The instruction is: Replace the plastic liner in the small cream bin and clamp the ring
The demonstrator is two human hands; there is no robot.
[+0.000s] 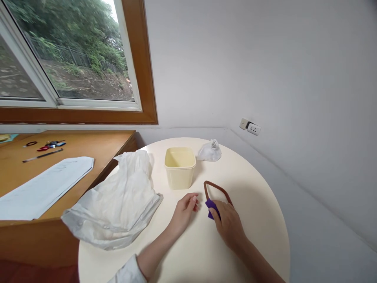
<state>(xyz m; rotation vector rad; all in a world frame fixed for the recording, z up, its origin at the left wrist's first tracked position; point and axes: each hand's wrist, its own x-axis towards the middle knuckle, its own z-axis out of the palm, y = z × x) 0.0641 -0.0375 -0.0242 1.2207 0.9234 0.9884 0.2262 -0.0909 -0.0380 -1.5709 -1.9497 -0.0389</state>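
My right hand is closed around a small purple piece that looks like a sponge or folded cloth. A brown bent handle-like loop runs out past the fingers; its lower part is hidden by the hand and the purple piece. To the left, my left hand hovers over or rests on the table with fingers loosely curled and apart, holding nothing visible. Beyond it stands a cream plastic bucket, upright and without a lid.
The round white table also bears a large crumpled white plastic bag at left and a small knotted bag behind. A wooden desk with papers, a pen and keys adjoins it. Wall sockets are at right.
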